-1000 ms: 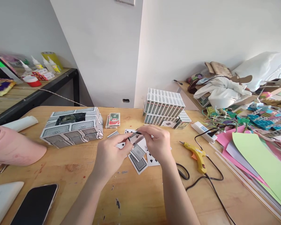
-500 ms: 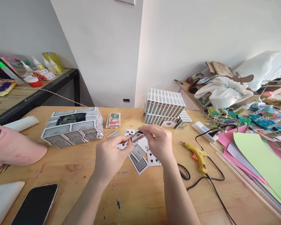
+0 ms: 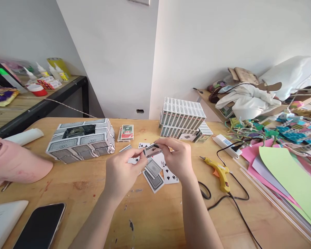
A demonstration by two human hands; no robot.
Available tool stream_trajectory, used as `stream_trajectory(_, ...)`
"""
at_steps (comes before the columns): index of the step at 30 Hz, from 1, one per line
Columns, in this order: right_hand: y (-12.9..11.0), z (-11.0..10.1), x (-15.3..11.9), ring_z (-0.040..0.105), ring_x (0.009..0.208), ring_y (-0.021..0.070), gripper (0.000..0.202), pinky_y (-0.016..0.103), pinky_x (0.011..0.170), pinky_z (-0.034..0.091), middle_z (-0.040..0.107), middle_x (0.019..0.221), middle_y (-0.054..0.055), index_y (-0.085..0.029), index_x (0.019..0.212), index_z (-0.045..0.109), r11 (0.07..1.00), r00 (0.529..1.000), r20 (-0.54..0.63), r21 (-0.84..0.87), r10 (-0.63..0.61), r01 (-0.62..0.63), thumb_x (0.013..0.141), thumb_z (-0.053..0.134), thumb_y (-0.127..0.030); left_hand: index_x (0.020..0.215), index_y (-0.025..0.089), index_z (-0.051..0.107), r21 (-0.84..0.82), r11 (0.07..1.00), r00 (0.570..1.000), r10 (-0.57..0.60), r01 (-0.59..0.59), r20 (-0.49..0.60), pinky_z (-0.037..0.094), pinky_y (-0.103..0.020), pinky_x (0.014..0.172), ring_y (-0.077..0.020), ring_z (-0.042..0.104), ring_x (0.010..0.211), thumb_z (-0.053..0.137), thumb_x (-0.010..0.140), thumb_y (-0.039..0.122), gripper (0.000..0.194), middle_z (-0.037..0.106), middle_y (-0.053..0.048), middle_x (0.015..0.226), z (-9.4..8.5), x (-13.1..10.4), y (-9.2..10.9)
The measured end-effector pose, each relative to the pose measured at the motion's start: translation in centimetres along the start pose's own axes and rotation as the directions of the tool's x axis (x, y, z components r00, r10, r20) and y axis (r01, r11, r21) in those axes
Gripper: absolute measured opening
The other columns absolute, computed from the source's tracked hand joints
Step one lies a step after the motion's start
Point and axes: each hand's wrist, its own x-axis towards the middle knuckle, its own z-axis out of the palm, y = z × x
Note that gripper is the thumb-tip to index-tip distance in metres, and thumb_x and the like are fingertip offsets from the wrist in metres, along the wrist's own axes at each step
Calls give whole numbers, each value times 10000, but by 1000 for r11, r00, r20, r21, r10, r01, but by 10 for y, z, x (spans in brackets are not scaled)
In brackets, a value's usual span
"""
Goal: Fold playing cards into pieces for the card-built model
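Observation:
A playing card [image 3: 152,150] is pinched at its two ends, its near edge raised above the table. My left hand [image 3: 125,169] grips the left end between thumb and fingers. At the right end, my right hand [image 3: 176,157] holds it the same way. Beneath and around the hands lie loose cards: a face-down card [image 3: 155,182] with a grey patterned back, a six of spades [image 3: 170,175] and an eight of spades [image 3: 143,145]. To the left stands a box covered in cards [image 3: 80,141], with an opening in its top.
Stacked card packs [image 3: 182,116] stand at the back, with two packs [image 3: 126,132] left of them. A yellow glue gun [image 3: 219,172], its black cable and a power strip [image 3: 226,145] are on the right. A phone [image 3: 38,226] lies front left; coloured paper [image 3: 290,186] lies far right.
The held card has tilted slightly, showing more of its face. Both hands keep their grip and have hardly moved.

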Motion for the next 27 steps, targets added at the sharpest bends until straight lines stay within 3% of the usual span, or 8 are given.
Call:
stream_trajectory(7, 1, -1, 1, 673, 727, 168, 218, 272, 676, 515, 725, 774, 15, -227, 764, 699, 1000, 1000, 3, -23, 18, -18, 785, 511, -118, 824, 205, 699, -78, 997, 1000, -11, 12, 17, 533, -216, 619, -132, 673, 651, 598, 715, 166, 153, 727, 18, 752, 3, 1, -2)
stream_trajectory(13, -1, -2, 1, 674, 738, 166, 217, 270, 701, 509, 725, 783, 15, -221, 765, 701, 999, 999, 8, -27, 31, -31, 782, 512, -116, 769, 195, 707, -37, 999, 1000, 3, -3, 10, 489, -209, 515, -95, 590, 472, 584, 736, 187, 128, 692, 37, 616, 4, 0, -1)
stream_trajectory(18, -3, -1, 0, 669, 738, 172, 233, 279, 704, 506, 724, 783, 13, -232, 769, 706, 999, 998, 49, -11, 45, -45, 768, 509, -107, 696, 197, 691, -108, 984, 990, -138, 141, 35, 509, -217, 567, -119, 625, 551, 605, 709, 185, 88, 681, 31, 612, 2, 0, -2)
stream_trajectory(22, -1, -1, 2, 659, 671, 168, 192, 277, 637, 503, 726, 760, 13, -221, 735, 711, 977, 978, 28, 36, 208, -208, 744, 542, -131, 837, 213, 711, -366, 857, 925, -282, 362, 254, 545, -239, 616, -150, 665, 664, 615, 729, 238, 146, 718, -8, 743, -1, 7, -7)
stream_trajectory(25, 1, -2, 4, 651, 648, 163, 153, 267, 600, 497, 726, 753, 13, -213, 726, 713, 938, 946, 30, 125, 323, -324, 728, 571, -157, 952, 229, 700, -520, 701, 857, -272, 488, 438, 559, -272, 670, -165, 673, 743, 653, 726, 314, 246, 722, -41, 901, -3, 12, -15)
stream_trajectory(27, 1, -3, 4, 647, 654, 163, 137, 267, 599, 492, 722, 743, 14, -211, 724, 713, 910, 928, 57, 184, 367, -371, 723, 583, -169, 962, 234, 698, -561, 622, 821, -267, 547, 505, 556, -291, 713, -173, 670, 796, 683, 708, 333, 274, 713, -53, 950, -2, 14, -20)
